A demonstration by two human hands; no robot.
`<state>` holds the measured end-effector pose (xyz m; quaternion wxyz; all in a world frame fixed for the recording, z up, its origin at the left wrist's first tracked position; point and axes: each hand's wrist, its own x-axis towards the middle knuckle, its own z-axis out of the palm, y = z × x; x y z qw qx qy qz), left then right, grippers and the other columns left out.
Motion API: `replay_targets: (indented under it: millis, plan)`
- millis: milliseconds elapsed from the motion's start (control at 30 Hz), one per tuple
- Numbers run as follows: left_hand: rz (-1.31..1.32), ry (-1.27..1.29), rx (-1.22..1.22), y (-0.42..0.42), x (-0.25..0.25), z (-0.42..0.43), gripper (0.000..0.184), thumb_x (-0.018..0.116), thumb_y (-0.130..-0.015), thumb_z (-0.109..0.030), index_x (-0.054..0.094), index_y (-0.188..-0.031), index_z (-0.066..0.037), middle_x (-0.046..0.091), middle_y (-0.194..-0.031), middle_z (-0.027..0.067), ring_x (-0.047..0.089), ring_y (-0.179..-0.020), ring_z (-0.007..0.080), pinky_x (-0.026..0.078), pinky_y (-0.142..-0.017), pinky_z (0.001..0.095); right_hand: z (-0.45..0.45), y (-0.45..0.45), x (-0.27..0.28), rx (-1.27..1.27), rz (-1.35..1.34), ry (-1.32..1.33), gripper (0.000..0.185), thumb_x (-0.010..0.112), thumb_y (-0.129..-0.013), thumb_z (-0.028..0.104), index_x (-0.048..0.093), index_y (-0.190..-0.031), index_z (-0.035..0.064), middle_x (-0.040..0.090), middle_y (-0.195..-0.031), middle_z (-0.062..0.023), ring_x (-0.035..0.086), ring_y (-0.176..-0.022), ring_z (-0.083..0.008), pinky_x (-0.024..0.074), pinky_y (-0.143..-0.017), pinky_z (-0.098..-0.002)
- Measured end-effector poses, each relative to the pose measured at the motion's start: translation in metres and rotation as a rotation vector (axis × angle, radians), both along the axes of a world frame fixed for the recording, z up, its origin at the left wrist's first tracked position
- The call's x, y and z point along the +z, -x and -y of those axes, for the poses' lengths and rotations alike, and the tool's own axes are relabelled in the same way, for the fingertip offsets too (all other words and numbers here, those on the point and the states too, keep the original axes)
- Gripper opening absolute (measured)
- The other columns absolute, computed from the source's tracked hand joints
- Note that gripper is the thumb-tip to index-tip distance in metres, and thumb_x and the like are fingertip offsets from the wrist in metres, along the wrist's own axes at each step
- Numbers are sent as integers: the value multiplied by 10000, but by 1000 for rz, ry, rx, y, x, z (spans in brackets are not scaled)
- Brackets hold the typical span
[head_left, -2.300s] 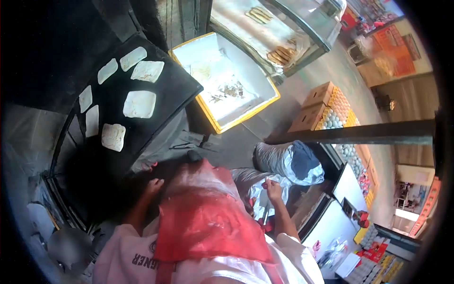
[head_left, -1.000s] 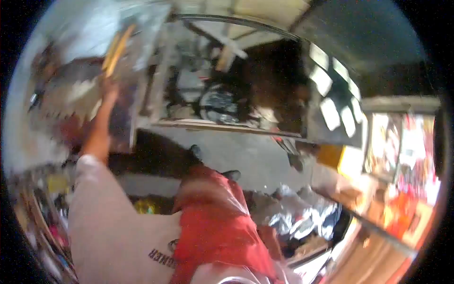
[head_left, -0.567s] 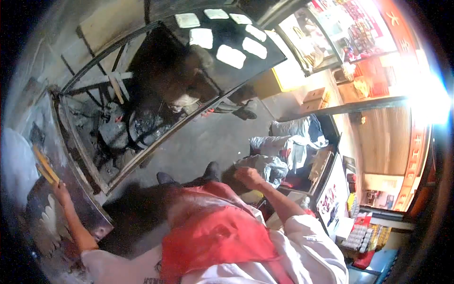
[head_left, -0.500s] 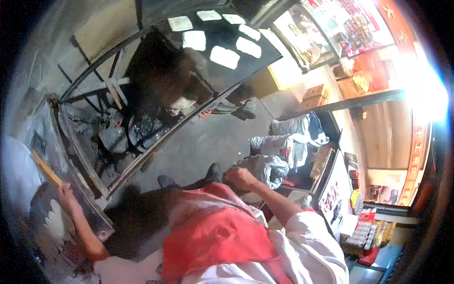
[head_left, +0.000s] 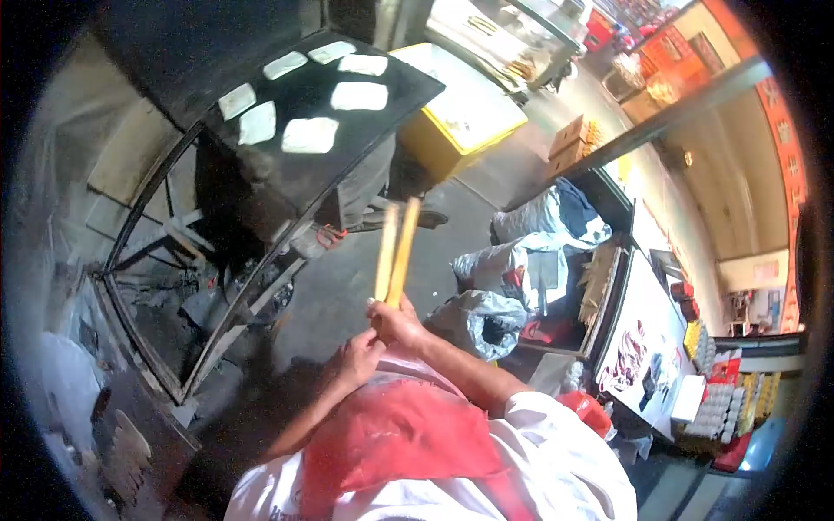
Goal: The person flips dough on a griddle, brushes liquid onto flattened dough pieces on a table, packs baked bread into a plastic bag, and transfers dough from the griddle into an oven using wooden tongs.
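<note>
My right hand [head_left: 400,326] is closed around the lower ends of two pale wooden sticks [head_left: 402,256]. They point up and away from me, side by side and slightly blurred. My left hand [head_left: 360,358] is just below and left of it, close against the right wrist. Its fingers are curled in, and what they hold, if anything, is hidden. Both hands are in front of my red apron [head_left: 404,434]. Beyond them, flat whitish rectangular pieces [head_left: 310,135] lie spaced out on a dark tabletop [head_left: 401,90].
A black metal frame [head_left: 228,306] stands to the left. Past the dark top is a yellow bin [head_left: 460,143]. Silvery bags [head_left: 482,321] sit on the right, beside a white-topped counter [head_left: 647,347] and egg trays [head_left: 712,408].
My left hand has come from the far left to the middle. Two sticks are now in my right hand; earlier one stick was in my left. The view has shifted.
</note>
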<state>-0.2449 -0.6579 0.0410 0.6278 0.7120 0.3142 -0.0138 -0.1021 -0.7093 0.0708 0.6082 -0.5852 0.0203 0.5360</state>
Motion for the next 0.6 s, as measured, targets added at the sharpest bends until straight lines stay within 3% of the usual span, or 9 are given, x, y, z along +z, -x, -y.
replay_targets:
  millis: [33, 133, 167, 233, 267, 367, 467, 567, 600]
  plan:
    - [-3, -7, -15, -13, 6, 6, 196, 537, -881, -62, 624, -1047, -6, 609, -826, 19, 542, -758, 78, 461, -672, 244, 11, -6, -1, -114, 0, 26, 428, 680, -858, 224, 418, -1167, 82, 537, -789, -56, 549, -659, -155, 468, -548, -297]
    - [202, 293, 158, -30, 19, 13, 335, 530, -953, -145, 491, -1273, -52, 624, -1100, 91, 610, -894, 157, 506, -787, 306, 42, -23, 5, -229, 160, 86, 367, 650, -866, 216, 416, -1116, 85, 530, -779, -50, 544, -646, -149, 460, -517, -317]
    - [195, 282, 155, -29, 19, 9, 335, 530, -953, -145, 491, -1273, -52, 624, -1100, 91, 610, -894, 157, 506, -787, 306, 51, -24, 9, -232, 152, 77, 367, 650, -866, 216, 416, -1116, 85, 530, -779, -50, 544, -646, -149, 460, -517, -317]
    - [134, 957, 474, -25, 38, -4, 322, 536, -959, -215, 518, -1252, -82, 620, -1140, 99, 622, -926, 199, 509, -812, 354, 65, -24, 25, -151, 214, 268, 372, 634, -878, 229, 412, -1137, 81, 544, -793, -53, 549, -644, -148, 460, -514, -311]
    - [124, 1005, 510, -22, 35, -7, 336, 538, -963, -269, 522, -1252, -99, 623, -1139, 100, 622, -931, 207, 505, -815, 358, 67, -31, 36, -108, 211, 315, 413, 627, -885, 216, 405, -1210, 88, 555, -809, -54, 552, -642, -146, 457, -519, -298]
    - [52, 928, 523, -22, 55, -22, 324, 570, -943, -238, 529, -1227, -87, 631, -1099, 93, 626, -881, 193, 500, -772, 325, 76, -40, 29, -139, 369, 195, 488, 625, -886, 199, 385, -1300, 105, 561, -818, -51, 554, -643, -145, 451, -520, -283]
    - [116, 589, 368, -39, 89, -56, 269, 577, -935, -199, 573, -1176, -80, 636, -1095, 66, 621, -889, 156, 495, -771, 299, 73, -59, 67, -261, 448, 31, 542, 622, -890, 172, 366, -1362, 97, 552, -827, -44, 550, -646, -136, 445, -515, -281]
    - [466, 195, 215, -74, 174, -97, 293, 605, -901, -152, 576, -1177, -54, 626, -1110, 43, 587, -955, 120, 456, -847, 262, 80, -96, 132, -339, 385, -219, 432, 597, -905, 121, 462, -1315, 98, 551, -876, -36, 574, -702, -133, 483, -589, -273]
    - [578, 47, 174, -85, 216, -104, 315, 617, -882, -138, 575, -1180, -45, 614, -1133, 43, 567, -993, 122, 438, -877, 265, 84, -112, 148, -349, 581, -288, 353, 619, -879, 99, 515, -1216, 91, 543, -894, -27, 562, -765, -126, 478, -671, -285]
